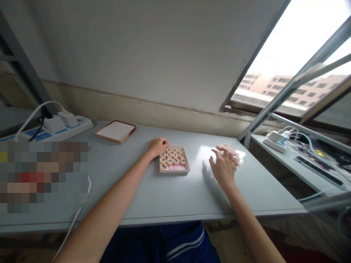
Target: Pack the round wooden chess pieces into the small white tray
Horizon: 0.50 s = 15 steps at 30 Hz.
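Observation:
A small wooden box (174,170) sits on the grey table (153,197), mostly filled with round wooden chess pieces (172,155) marked in black. My left hand (157,145) rests at the box's far left corner with fingers curled against its edge. My right hand (223,164) hovers to the right with fingers spread, reaching over a loose pile of round wooden pieces (231,151) in a patch of sunlight. The pile is partly hidden by the hand.
The box's lid (115,131), white with a dark red rim, lies at the back left. A power strip (52,128) with plugs and white cables sits far left. A second shelf (301,157) with chargers and cables stands right, under an open window.

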Each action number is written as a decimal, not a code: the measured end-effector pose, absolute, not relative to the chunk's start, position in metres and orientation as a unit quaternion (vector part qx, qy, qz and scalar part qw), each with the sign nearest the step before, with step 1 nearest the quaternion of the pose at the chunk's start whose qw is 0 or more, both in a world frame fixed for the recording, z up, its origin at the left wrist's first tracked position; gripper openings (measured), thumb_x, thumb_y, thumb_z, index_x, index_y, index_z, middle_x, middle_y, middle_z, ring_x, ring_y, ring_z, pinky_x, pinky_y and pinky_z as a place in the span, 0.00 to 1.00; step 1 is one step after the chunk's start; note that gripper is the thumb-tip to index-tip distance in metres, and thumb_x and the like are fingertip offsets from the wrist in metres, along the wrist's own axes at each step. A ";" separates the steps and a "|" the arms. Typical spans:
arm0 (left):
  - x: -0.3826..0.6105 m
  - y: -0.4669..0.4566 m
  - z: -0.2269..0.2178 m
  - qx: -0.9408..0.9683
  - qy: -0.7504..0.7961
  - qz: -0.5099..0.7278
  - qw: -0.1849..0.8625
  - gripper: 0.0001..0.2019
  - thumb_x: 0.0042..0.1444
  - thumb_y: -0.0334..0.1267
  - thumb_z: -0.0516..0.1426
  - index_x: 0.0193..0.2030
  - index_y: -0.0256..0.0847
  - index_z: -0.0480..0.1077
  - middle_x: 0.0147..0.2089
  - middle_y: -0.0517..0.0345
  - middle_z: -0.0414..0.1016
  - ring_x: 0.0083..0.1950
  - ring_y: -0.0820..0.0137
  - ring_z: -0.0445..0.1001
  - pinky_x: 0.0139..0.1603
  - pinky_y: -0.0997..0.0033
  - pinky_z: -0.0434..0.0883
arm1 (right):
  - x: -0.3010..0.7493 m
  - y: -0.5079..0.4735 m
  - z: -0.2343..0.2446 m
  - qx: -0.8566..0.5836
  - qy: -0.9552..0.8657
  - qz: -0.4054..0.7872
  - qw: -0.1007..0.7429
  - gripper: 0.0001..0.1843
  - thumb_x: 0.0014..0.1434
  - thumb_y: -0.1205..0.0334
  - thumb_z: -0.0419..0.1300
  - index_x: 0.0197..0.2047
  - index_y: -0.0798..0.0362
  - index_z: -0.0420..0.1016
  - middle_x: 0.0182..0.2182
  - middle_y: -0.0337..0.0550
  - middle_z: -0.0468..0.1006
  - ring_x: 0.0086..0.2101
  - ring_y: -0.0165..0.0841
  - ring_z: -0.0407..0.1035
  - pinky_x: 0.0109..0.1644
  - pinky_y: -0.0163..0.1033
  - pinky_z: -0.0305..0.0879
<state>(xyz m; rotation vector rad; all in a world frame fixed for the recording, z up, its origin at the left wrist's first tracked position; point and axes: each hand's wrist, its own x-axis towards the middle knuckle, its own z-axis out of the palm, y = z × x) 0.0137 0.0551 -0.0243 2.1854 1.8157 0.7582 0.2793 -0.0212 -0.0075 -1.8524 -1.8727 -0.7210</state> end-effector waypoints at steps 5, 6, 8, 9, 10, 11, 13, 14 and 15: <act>0.014 0.056 -0.025 0.744 0.614 0.248 0.093 0.13 0.54 0.42 0.49 0.30 0.40 0.71 0.34 0.54 0.74 0.35 0.70 0.69 0.35 0.75 0.61 | 0.340 -0.025 -0.029 -0.685 -0.663 -0.280 0.114 0.16 0.54 0.65 0.50 0.47 0.52 0.69 0.56 0.52 0.58 0.54 0.45 0.48 0.48 0.50 0.47; 0.014 0.055 -0.025 0.744 0.615 0.245 0.092 0.13 0.54 0.42 0.48 0.30 0.39 0.71 0.34 0.54 0.74 0.35 0.70 0.69 0.34 0.75 0.61 | 0.342 -0.028 -0.031 -0.677 -0.672 -0.280 0.108 0.15 0.55 0.66 0.50 0.45 0.51 0.70 0.55 0.51 0.59 0.55 0.44 0.48 0.50 0.51 0.46; 0.015 0.055 -0.024 0.743 0.618 0.241 0.092 0.13 0.54 0.42 0.48 0.30 0.39 0.71 0.35 0.54 0.74 0.36 0.70 0.69 0.34 0.75 0.60 | 0.342 -0.034 -0.031 -0.658 -0.693 -0.273 0.111 0.14 0.55 0.67 0.50 0.43 0.49 0.71 0.53 0.49 0.63 0.54 0.44 0.50 0.51 0.52 0.44; 0.015 0.055 -0.024 0.742 0.619 0.239 0.094 0.13 0.54 0.42 0.48 0.30 0.39 0.71 0.35 0.54 0.74 0.36 0.70 0.69 0.34 0.75 0.60 | 0.340 -0.037 -0.030 -0.647 -0.706 -0.263 0.119 0.14 0.56 0.67 0.49 0.43 0.49 0.71 0.52 0.48 0.66 0.54 0.44 0.52 0.52 0.53 0.43; 0.015 0.055 -0.024 0.741 0.620 0.239 0.096 0.13 0.54 0.42 0.48 0.30 0.39 0.71 0.35 0.54 0.75 0.36 0.70 0.69 0.34 0.75 0.60 | 0.337 -0.039 -0.029 -0.635 -0.721 -0.247 0.130 0.14 0.56 0.67 0.49 0.43 0.48 0.71 0.49 0.47 0.68 0.52 0.43 0.55 0.52 0.53 0.43; 0.015 0.055 -0.024 0.741 0.620 0.240 0.099 0.13 0.54 0.42 0.48 0.30 0.39 0.71 0.35 0.54 0.75 0.36 0.70 0.69 0.33 0.75 0.60 | 0.334 -0.041 -0.027 -0.621 -0.738 -0.224 0.143 0.13 0.57 0.67 0.49 0.42 0.48 0.71 0.46 0.46 0.71 0.50 0.42 0.58 0.52 0.53 0.44; 0.014 0.056 -0.024 0.743 0.615 0.244 0.102 0.13 0.54 0.42 0.48 0.30 0.39 0.71 0.35 0.54 0.75 0.35 0.70 0.69 0.33 0.75 0.60 | 0.327 -0.042 -0.025 -0.590 -0.773 -0.154 0.174 0.12 0.58 0.66 0.48 0.40 0.51 0.71 0.40 0.45 0.73 0.43 0.38 0.64 0.50 0.47 0.49; 0.014 0.056 -0.024 0.743 0.613 0.246 0.103 0.13 0.54 0.42 0.48 0.30 0.39 0.71 0.35 0.54 0.75 0.35 0.70 0.69 0.33 0.75 0.60 | 0.323 -0.042 -0.023 -0.576 -0.787 -0.114 0.190 0.11 0.58 0.66 0.47 0.39 0.52 0.71 0.38 0.44 0.74 0.39 0.35 0.65 0.47 0.44 0.53; 0.014 0.056 -0.024 0.743 0.613 0.248 0.105 0.13 0.54 0.41 0.48 0.30 0.39 0.71 0.35 0.55 0.74 0.36 0.70 0.69 0.34 0.75 0.61 | 0.319 -0.040 -0.022 -0.562 -0.797 -0.077 0.206 0.10 0.58 0.66 0.48 0.37 0.53 0.70 0.37 0.44 0.74 0.37 0.34 0.66 0.44 0.40 0.56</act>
